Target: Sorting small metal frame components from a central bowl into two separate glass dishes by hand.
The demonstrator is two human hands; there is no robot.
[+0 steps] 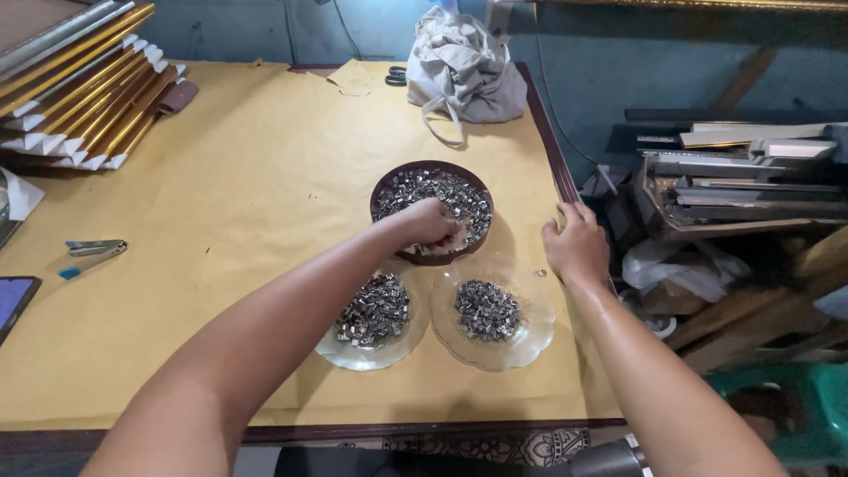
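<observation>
Two hands (pixel 430 223), one brown bowl (pixel 389 181), two glass plates (pixel 530 340).

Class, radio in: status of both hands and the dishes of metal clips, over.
Left hand down in brown dish of metal clips. Right hand resting on table edge, empty. Two glass plates hold small piles. Nothing blocking.

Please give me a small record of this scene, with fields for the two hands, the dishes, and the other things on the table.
left hand: reaching into the dark round dish, fingers down among small metal clips; whether it grips any cannot be told
right hand: resting on the table edge, holding nothing
left glass dish: heap of metal clips
right glass dish: smaller heap of metal clips
table cover: yellow-brown paper
far side: grey cloth bag, scissors
left side: gold frame mouldings, nail clipper
</observation>
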